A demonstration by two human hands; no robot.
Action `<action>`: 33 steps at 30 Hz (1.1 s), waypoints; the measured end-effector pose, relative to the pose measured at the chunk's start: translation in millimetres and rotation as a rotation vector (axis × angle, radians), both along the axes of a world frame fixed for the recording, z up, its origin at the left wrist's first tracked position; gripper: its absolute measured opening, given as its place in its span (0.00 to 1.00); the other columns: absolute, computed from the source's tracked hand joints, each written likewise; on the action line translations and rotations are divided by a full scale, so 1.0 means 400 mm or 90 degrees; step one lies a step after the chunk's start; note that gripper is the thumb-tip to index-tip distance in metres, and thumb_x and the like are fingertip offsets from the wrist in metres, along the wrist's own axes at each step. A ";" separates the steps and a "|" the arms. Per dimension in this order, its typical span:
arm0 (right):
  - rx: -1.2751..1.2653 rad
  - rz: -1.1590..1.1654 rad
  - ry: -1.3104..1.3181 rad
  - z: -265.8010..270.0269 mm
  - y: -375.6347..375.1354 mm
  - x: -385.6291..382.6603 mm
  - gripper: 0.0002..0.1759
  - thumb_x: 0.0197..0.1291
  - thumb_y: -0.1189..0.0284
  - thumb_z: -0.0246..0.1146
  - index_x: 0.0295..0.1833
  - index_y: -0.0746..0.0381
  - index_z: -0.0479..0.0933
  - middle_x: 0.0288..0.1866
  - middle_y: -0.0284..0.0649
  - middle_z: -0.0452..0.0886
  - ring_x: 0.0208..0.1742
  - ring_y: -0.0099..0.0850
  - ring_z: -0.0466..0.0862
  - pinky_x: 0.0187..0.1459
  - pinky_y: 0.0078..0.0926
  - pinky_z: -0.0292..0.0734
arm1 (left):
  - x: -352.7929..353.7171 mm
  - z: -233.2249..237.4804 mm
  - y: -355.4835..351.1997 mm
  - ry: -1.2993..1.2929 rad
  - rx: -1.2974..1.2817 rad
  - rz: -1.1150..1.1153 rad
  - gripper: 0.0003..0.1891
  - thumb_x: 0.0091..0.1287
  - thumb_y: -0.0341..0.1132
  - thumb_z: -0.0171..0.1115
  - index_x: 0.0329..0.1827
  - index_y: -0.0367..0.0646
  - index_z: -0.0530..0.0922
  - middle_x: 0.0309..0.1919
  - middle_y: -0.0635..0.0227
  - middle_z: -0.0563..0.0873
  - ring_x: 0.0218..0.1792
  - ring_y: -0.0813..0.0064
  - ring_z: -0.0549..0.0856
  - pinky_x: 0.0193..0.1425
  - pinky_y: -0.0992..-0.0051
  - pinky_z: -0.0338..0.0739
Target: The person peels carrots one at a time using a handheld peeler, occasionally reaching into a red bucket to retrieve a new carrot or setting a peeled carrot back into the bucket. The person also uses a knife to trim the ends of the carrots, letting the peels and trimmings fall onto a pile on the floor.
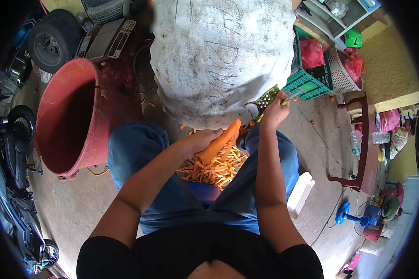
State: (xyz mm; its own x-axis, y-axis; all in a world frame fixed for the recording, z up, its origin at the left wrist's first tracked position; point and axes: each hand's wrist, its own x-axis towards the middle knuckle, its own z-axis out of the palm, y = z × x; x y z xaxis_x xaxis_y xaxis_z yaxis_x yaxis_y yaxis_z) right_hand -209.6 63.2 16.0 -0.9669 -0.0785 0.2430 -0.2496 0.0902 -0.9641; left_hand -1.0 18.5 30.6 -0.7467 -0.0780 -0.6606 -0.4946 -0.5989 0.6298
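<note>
My left hand (201,141) grips a large orange carrot (222,139) that slants up towards the right, held over a pile of orange peelings (215,169) on the floor between my knees. My right hand (274,110) is raised beyond the carrot's tip and closed on a thin peeler (289,97) with a pale handle. The peeler is clear of the carrot. I sit on a blue stool (205,191), in blue jeans.
A huge white sack (219,56) stands in front of me. A red bucket (65,116) is at my left, with tyres (51,39) and a scale (109,39) behind it. Green (307,83) and white baskets (342,76) are at the right, beside a wooden bench (363,139) and a fan (358,216).
</note>
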 end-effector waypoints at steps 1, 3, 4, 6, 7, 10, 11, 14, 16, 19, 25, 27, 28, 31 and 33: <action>0.000 -0.001 0.000 0.001 0.004 0.000 0.14 0.57 0.67 0.53 0.31 0.69 0.72 0.15 0.35 0.69 0.18 0.20 0.65 0.21 0.22 0.61 | 0.002 -0.008 -0.004 0.000 0.000 -0.001 0.20 0.66 0.46 0.38 0.52 0.44 0.68 0.31 0.69 0.75 0.30 0.82 0.75 0.34 0.80 0.71; 0.097 0.075 -0.001 0.030 0.020 0.020 0.13 0.57 0.69 0.52 0.29 0.70 0.71 0.18 0.41 0.71 0.20 0.25 0.68 0.24 0.25 0.65 | 0.000 -0.041 -0.013 0.094 -0.098 0.036 0.19 0.64 0.45 0.44 0.51 0.41 0.70 0.31 0.70 0.75 0.30 0.80 0.75 0.36 0.79 0.71; 0.160 0.108 0.050 0.020 0.028 0.023 0.14 0.56 0.67 0.52 0.29 0.69 0.72 0.18 0.44 0.73 0.20 0.29 0.71 0.25 0.28 0.66 | -0.002 -0.062 -0.019 0.094 -0.098 0.035 0.19 0.64 0.45 0.44 0.51 0.41 0.70 0.31 0.70 0.75 0.30 0.80 0.75 0.36 0.79 0.71; 0.245 0.235 0.064 0.019 0.043 0.042 0.15 0.56 0.66 0.52 0.29 0.69 0.71 0.20 0.48 0.74 0.22 0.35 0.73 0.26 0.31 0.67 | -0.007 -0.079 -0.035 0.158 -0.490 0.042 0.16 0.61 0.43 0.50 0.45 0.39 0.72 0.27 0.70 0.74 0.25 0.78 0.74 0.33 0.76 0.69; 0.330 0.361 0.077 0.019 0.051 0.055 0.15 0.55 0.65 0.52 0.28 0.69 0.71 0.22 0.51 0.74 0.23 0.41 0.75 0.27 0.33 0.67 | -0.005 -0.081 -0.044 0.158 -0.490 0.044 0.16 0.61 0.43 0.50 0.45 0.39 0.72 0.27 0.70 0.74 0.25 0.78 0.74 0.33 0.76 0.69; 0.466 0.555 0.065 0.010 0.067 0.111 0.16 0.53 0.63 0.53 0.29 0.68 0.70 0.25 0.56 0.73 0.31 0.52 0.74 0.32 0.39 0.67 | -0.004 -0.045 -0.058 0.044 -0.642 -0.031 0.14 0.56 0.40 0.56 0.35 0.37 0.71 0.23 0.65 0.73 0.25 0.71 0.74 0.31 0.71 0.67; 0.478 0.588 0.092 0.005 0.065 0.131 0.16 0.53 0.63 0.53 0.29 0.68 0.70 0.25 0.57 0.73 0.32 0.53 0.73 0.33 0.40 0.67 | -0.007 -0.051 -0.058 0.032 -0.757 -0.012 0.13 0.56 0.39 0.56 0.32 0.36 0.69 0.23 0.61 0.73 0.25 0.66 0.74 0.31 0.69 0.66; 0.521 0.611 0.082 0.025 0.061 0.164 0.16 0.53 0.63 0.53 0.30 0.69 0.69 0.25 0.56 0.73 0.32 0.52 0.73 0.33 0.41 0.66 | -0.008 -0.055 -0.059 0.038 -0.874 0.019 0.14 0.55 0.39 0.56 0.28 0.35 0.67 0.24 0.56 0.72 0.27 0.58 0.74 0.31 0.67 0.65; 0.557 0.611 0.093 0.029 0.060 0.167 0.17 0.53 0.63 0.53 0.29 0.69 0.69 0.25 0.56 0.73 0.32 0.52 0.73 0.33 0.41 0.66 | -0.007 -0.053 -0.060 0.060 -0.878 0.030 0.14 0.54 0.39 0.56 0.27 0.35 0.66 0.24 0.55 0.73 0.28 0.54 0.74 0.31 0.66 0.65; 0.539 0.629 0.087 0.021 0.063 0.163 0.17 0.53 0.63 0.53 0.29 0.69 0.69 0.25 0.56 0.73 0.32 0.52 0.73 0.32 0.41 0.66 | -0.003 -0.050 -0.059 0.078 -0.900 0.038 0.14 0.54 0.38 0.56 0.27 0.35 0.66 0.24 0.55 0.72 0.28 0.54 0.73 0.31 0.65 0.65; 0.481 0.684 0.029 0.006 0.067 0.158 0.17 0.53 0.62 0.53 0.30 0.69 0.70 0.25 0.56 0.73 0.32 0.51 0.73 0.33 0.40 0.66 | 0.012 -0.025 -0.077 0.152 -0.895 -0.039 0.13 0.53 0.37 0.57 0.25 0.35 0.66 0.23 0.54 0.71 0.28 0.54 0.73 0.29 0.65 0.65; 0.474 0.691 0.012 -0.012 0.064 0.152 0.17 0.52 0.62 0.54 0.32 0.69 0.71 0.26 0.55 0.74 0.33 0.51 0.74 0.34 0.38 0.67 | 0.013 -0.014 -0.077 0.172 -0.906 -0.065 0.12 0.53 0.36 0.57 0.27 0.35 0.67 0.22 0.55 0.71 0.25 0.58 0.73 0.29 0.68 0.65; 0.474 0.693 0.013 -0.043 0.063 0.143 0.17 0.52 0.62 0.54 0.32 0.69 0.71 0.26 0.55 0.74 0.33 0.51 0.74 0.34 0.38 0.67 | 0.015 -0.003 -0.072 0.171 -0.906 -0.063 0.12 0.53 0.36 0.57 0.27 0.35 0.67 0.22 0.55 0.71 0.25 0.58 0.73 0.29 0.68 0.65; 0.515 0.629 0.086 -0.146 0.065 0.120 0.16 0.51 0.64 0.54 0.35 0.69 0.72 0.27 0.55 0.75 0.34 0.50 0.75 0.36 0.36 0.68 | 0.019 0.062 -0.034 0.277 -0.683 -0.075 0.10 0.54 0.35 0.56 0.29 0.37 0.69 0.23 0.62 0.72 0.26 0.67 0.73 0.31 0.73 0.66; 0.483 0.782 -0.023 -0.179 0.060 0.123 0.15 0.51 0.66 0.54 0.36 0.69 0.72 0.29 0.55 0.75 0.36 0.48 0.76 0.38 0.35 0.69 | 0.013 0.064 -0.021 0.418 -0.672 0.003 0.09 0.55 0.35 0.56 0.34 0.39 0.71 0.29 0.67 0.73 0.32 0.74 0.72 0.39 0.77 0.66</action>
